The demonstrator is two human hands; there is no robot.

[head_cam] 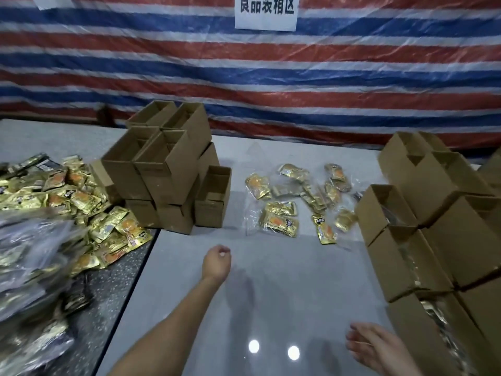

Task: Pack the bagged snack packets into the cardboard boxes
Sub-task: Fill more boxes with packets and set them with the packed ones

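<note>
Several clear bags of gold snack packets (280, 219) lie on the grey table (271, 294) ahead of me. A stack of open, empty cardboard boxes (168, 164) stands at the centre left. More cardboard boxes (406, 256) are stacked at the right, and some of them hold bagged packets. My left hand (217, 260) reaches forward above the table, short of the bags, and holds nothing that I can see; its fingers point away and down. At the bottom right, my right hand (376, 347) hovers beside the right boxes with its fingers spread and empty.
A big heap of loose gold packets (81, 202) covers the darker table at the left. Blurred bagged packets (29, 267) fill the near left. A striped red, white and blue tarp (244, 77) with a white sign (265, 12) hangs behind.
</note>
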